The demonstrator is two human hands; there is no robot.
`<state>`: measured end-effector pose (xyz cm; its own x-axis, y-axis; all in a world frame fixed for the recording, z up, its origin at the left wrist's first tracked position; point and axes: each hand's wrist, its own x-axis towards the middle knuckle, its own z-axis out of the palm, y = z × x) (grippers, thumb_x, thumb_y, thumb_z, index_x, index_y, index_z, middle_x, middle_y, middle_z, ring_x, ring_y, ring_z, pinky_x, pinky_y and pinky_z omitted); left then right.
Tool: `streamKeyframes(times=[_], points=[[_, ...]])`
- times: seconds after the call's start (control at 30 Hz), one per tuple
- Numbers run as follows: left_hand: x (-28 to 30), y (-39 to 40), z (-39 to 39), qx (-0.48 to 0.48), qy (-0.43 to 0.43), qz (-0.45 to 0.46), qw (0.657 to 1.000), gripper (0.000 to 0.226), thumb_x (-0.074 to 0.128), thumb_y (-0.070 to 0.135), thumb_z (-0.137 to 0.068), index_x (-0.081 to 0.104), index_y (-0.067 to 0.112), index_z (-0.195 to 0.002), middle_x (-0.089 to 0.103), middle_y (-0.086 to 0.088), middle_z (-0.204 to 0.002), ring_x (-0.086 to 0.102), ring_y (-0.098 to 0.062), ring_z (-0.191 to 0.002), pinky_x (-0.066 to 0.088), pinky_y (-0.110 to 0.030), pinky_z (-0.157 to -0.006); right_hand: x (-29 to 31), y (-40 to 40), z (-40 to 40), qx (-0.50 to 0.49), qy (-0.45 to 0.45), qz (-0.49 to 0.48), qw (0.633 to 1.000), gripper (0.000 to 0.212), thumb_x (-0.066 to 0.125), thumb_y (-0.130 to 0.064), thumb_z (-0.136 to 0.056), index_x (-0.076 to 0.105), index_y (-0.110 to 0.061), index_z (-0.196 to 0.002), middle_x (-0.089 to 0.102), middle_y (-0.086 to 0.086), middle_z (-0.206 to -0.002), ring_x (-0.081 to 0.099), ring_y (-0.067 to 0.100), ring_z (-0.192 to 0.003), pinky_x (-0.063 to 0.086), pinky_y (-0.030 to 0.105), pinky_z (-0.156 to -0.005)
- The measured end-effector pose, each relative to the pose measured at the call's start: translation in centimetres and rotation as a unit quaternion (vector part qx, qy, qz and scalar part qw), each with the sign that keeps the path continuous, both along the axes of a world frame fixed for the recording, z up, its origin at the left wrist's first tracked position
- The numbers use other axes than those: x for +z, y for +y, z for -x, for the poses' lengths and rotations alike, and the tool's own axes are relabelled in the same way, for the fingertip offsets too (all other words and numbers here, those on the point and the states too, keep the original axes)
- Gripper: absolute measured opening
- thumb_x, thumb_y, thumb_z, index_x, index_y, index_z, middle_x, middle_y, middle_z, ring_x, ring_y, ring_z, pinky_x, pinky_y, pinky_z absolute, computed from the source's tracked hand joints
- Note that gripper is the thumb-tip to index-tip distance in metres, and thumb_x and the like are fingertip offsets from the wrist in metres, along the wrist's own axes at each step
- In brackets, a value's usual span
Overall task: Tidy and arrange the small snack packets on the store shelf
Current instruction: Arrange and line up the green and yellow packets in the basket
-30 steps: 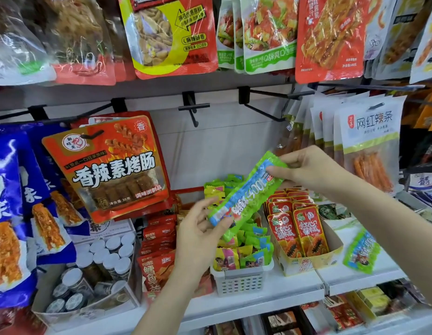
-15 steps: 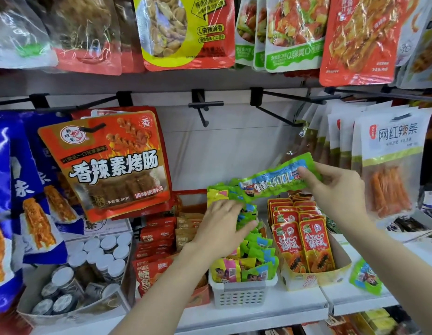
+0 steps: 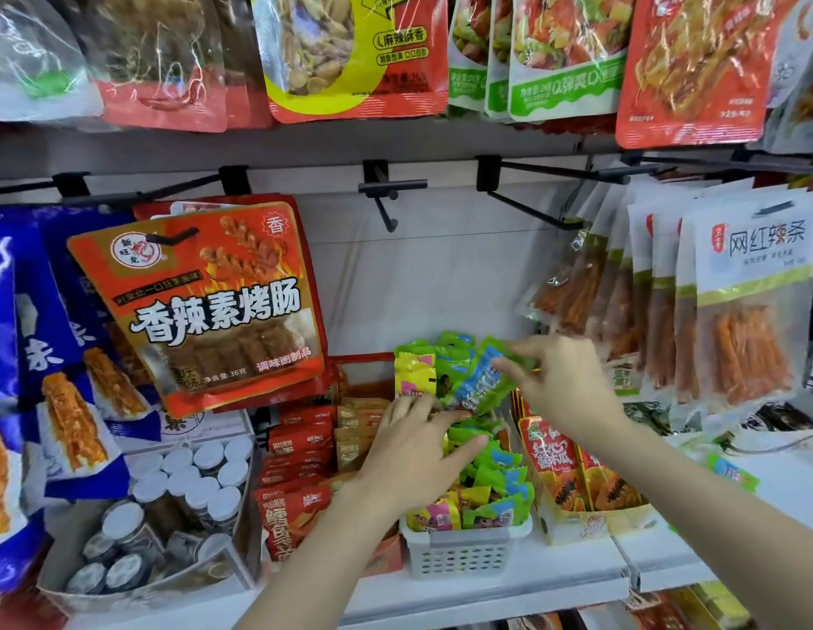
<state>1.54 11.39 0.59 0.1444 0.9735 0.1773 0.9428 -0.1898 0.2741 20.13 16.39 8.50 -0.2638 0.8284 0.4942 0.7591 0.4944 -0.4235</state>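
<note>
A white slotted basket [image 3: 459,554] on the shelf holds several small green, blue and yellow snack packets [image 3: 491,488]. My right hand [image 3: 564,384] pinches the upper end of a long green-and-blue packet [image 3: 479,384], which stands steeply tilted at the back of the basket. My left hand [image 3: 418,452] rests with spread fingers on the packets in the basket's middle, its fingertips touching the lower end of the long packet. A stray green packet [image 3: 732,472] lies on the shelf to the right.
A cardboard box of red and orange packets [image 3: 573,479] stands right of the basket, red packets [image 3: 300,452] and a box of white-capped jars [image 3: 177,488] to its left. Large bags hang on black hooks [image 3: 386,193] above and to both sides. The white shelf edge [image 3: 486,588] runs below.
The long packet went from held across in the air to pushed down, steeply tilted, into the back of the basket. My right hand came down and left with it; my left hand settled on the pile.
</note>
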Motion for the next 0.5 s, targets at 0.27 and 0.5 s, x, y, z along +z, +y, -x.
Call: streamKeyframes(times=[0.27,0.5], points=[[-0.2,-0.2,0.2,0.003,-0.025,0.000,1.000,0.062,0.031,0.072,-0.092,0.052,0.036,-0.138,0.045,0.010,-0.131,0.031,-0.016,-0.129,0.022,-0.038,-0.116,-2.9,2.0,3.5,0.040,-0.165,0.183,0.968,0.032,0.060,-0.039,-0.095,0.073,-0.016,-0.112,0.067,0.013,-0.106,0.062,0.031,-0.102,0.050,0.037,-0.089],[-0.3,-0.5,0.2,-0.002,-0.045,-0.006,0.999,0.054,0.034,0.065,-0.095,0.054,0.032,-0.134,0.020,0.007,-0.153,0.022,-0.020,-0.139,0.014,-0.041,-0.119,-2.8,1.7,3.7,-0.002,-0.160,0.128,0.979,0.016,0.069,-0.041,-0.087,0.076,-0.030,-0.095,0.076,0.000,-0.092,0.069,0.020,-0.091,0.053,0.035,-0.084]])
